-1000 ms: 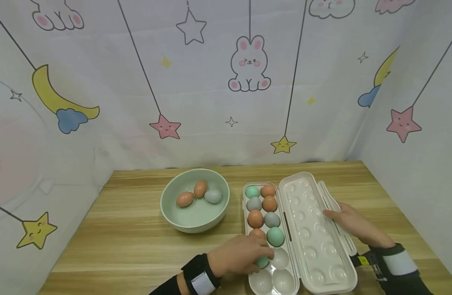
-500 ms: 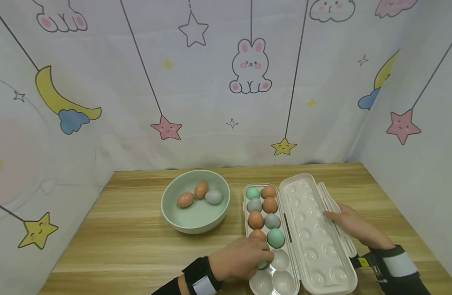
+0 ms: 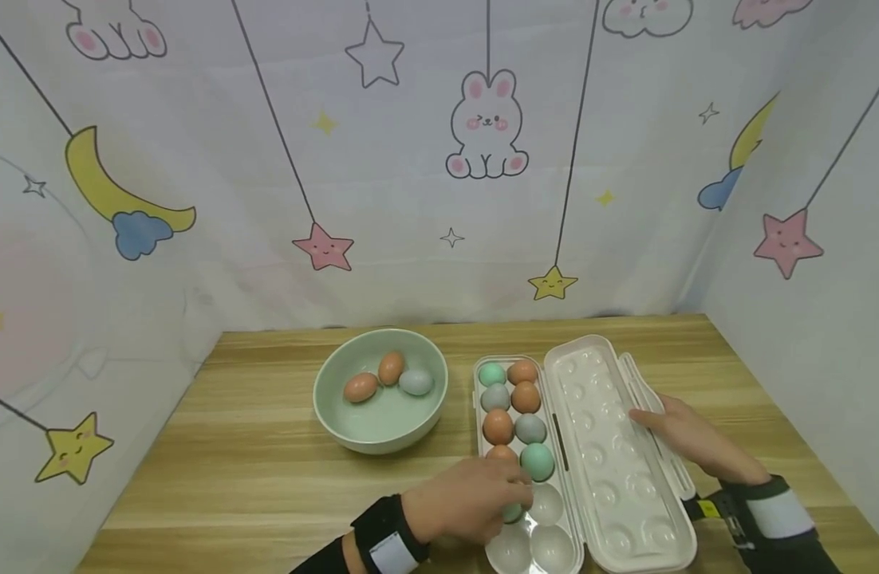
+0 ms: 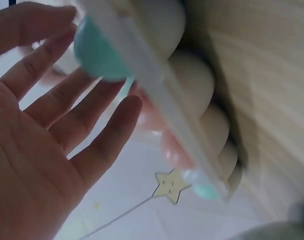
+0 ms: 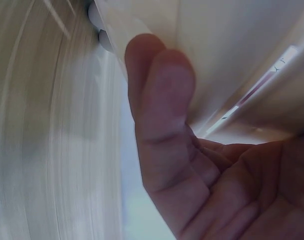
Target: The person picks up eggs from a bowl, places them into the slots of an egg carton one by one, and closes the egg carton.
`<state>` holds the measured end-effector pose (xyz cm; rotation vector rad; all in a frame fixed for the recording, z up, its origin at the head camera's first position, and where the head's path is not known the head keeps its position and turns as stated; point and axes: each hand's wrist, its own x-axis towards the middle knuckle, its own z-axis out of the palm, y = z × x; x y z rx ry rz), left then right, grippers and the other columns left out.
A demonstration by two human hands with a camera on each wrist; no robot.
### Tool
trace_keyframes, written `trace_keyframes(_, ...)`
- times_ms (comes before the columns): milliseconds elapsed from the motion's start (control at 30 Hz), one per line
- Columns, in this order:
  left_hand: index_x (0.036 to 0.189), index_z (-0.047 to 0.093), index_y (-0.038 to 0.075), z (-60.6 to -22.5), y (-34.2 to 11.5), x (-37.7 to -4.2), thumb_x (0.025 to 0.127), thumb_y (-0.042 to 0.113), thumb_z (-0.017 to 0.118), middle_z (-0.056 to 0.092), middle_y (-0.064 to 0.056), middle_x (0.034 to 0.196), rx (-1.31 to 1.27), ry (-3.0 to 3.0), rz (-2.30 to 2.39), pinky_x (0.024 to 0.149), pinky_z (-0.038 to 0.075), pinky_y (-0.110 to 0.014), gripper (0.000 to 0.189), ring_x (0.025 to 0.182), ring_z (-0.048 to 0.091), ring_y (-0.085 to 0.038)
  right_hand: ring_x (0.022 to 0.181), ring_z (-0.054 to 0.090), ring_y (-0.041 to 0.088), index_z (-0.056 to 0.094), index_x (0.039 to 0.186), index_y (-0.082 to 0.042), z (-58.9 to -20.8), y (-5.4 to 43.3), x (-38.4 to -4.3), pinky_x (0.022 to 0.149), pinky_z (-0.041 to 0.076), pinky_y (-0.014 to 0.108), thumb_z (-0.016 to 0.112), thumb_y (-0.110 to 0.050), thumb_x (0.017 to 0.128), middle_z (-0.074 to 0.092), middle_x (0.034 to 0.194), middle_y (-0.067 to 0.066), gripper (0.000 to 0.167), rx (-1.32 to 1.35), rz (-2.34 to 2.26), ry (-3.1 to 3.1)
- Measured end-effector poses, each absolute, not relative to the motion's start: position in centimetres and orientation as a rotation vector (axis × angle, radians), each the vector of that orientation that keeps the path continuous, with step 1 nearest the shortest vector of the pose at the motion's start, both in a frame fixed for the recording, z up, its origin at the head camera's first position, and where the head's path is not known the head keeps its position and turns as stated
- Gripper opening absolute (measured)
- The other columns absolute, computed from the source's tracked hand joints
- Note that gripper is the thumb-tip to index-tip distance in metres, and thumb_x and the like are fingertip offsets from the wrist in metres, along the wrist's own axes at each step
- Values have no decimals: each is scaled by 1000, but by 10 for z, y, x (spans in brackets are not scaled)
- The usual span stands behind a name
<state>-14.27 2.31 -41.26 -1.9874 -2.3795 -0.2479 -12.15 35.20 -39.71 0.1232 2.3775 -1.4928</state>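
Note:
An egg carton (image 3: 502, 550) lies with its lid (image 3: 601, 454) swung out to the right. Brown, grey and green eggs fill its farther cups; bare cups show at the near end. My left hand (image 3: 471, 498) reaches over the carton, its fingertips around a green egg (image 3: 512, 513) that sits in a left-row cup. In the left wrist view, thumb and fingers meet that green egg (image 4: 99, 52) while the other fingers extend loosely. My right hand (image 3: 698, 438) grips the lid's outer flap, thumb on top; its curled fingers (image 5: 164, 100) show from below.
Left of the carton stands a pale green bowl (image 3: 380, 438) with two brown eggs (image 3: 360, 387) and a grey egg (image 3: 415, 382). The wooden table (image 3: 231, 478) meets a printed cloth backdrop (image 3: 396, 295) behind and at both sides.
My left hand has shifted slightly over the green egg, and its thumb has gone from sight in the head view. The right hand stays on the lid.

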Motion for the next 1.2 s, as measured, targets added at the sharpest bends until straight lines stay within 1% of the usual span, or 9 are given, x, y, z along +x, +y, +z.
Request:
trace_keyframes(100, 96, 66, 19, -401, 13, -150, 78, 15, 68, 57, 7, 108, -1982, -2429, -386, 77, 38, -10, 19, 96, 50, -5, 78, 65, 29, 13, 143, 15, -396, 352, -121, 61, 54, 43, 40, -20, 101, 60, 97, 18, 60, 125, -1488, 2387)
trace_keyframes(233, 105, 64, 15, -380, -10, -166, 85, 18, 63, 56, 5, 108, -1845, -2545, -572, 79, 41, -15, 20, 93, 52, -6, 77, 65, 30, 11, 144, 14, -394, 352, -121, 61, 54, 43, 39, -20, 101, 60, 95, 17, 61, 120, -1502, 2378)
trace_keyframes(333, 109, 62, 16, -369, -30, -179, 87, 19, 63, 57, 4, 108, -1640, -2641, -633, 75, 45, -21, 23, 89, 53, -8, 78, 65, 30, 10, 145, 12, -394, 351, -121, 62, 54, 43, 39, -19, 101, 60, 96, 18, 61, 115, -1512, 2366)
trace_keyframes(500, 116, 60, 10, -370, -63, -200, 89, 18, 63, 62, -2, 111, -1366, -2693, -728, 84, 47, -32, 28, 100, 58, -14, 78, 65, 29, 8, 145, 12, -394, 350, -120, 62, 54, 43, 38, -18, 102, 60, 98, 18, 61, 103, -1506, 2368)
trace_keyframes(633, 115, 60, 7, -383, -84, -216, 86, 15, 68, 62, -7, 110, -1226, -2680, -693, 84, 47, -40, 31, 98, 60, -24, 77, 65, 29, 8, 145, 12, -393, 350, -121, 61, 54, 42, 38, -18, 102, 60, 97, 17, 61, 107, -1498, 2380)
trace_keyframes(800, 124, 55, 2, -402, -102, -231, 85, 13, 69, 52, -23, 121, -1067, -2785, -664, 86, 45, -48, 43, 111, 51, -38, 76, 64, 30, 8, 145, 12, -393, 350, -121, 61, 54, 42, 38, -18, 102, 60, 95, 17, 60, 105, -1503, 2375)
trace_keyframes(900, 124, 55, 2, -411, -110, -239, 86, 14, 68, 45, -31, 127, -1019, -2847, -637, 90, 41, -54, 42, 117, 44, -46, 75, 65, 30, 10, 145, 13, -394, 350, -121, 61, 54, 42, 38, -17, 102, 61, 93, 16, 59, 102, -1504, 2380)
trace_keyframes(1033, 120, 57, 2, -420, -116, -247, 86, 15, 67, 41, -34, 131, -982, -2893, -614, 93, 37, -59, 37, 122, 37, -52, 75, 65, 31, 10, 144, 13, -394, 350, -121, 60, 54, 42, 38, -17, 102, 61, 93, 17, 60, 76, -1523, 2368)
trace_keyframes(1200, 124, 56, 5, -428, -118, -252, 87, 17, 66, 37, -34, 135, -931, -2962, -587, 93, 36, -60, 41, 124, 34, -52, 77, 65, 30, 11, 143, 14, -394, 349, -121, 61, 54, 42, 40, -18, 101, 61, 94, 17, 60, 80, -1528, 2369)
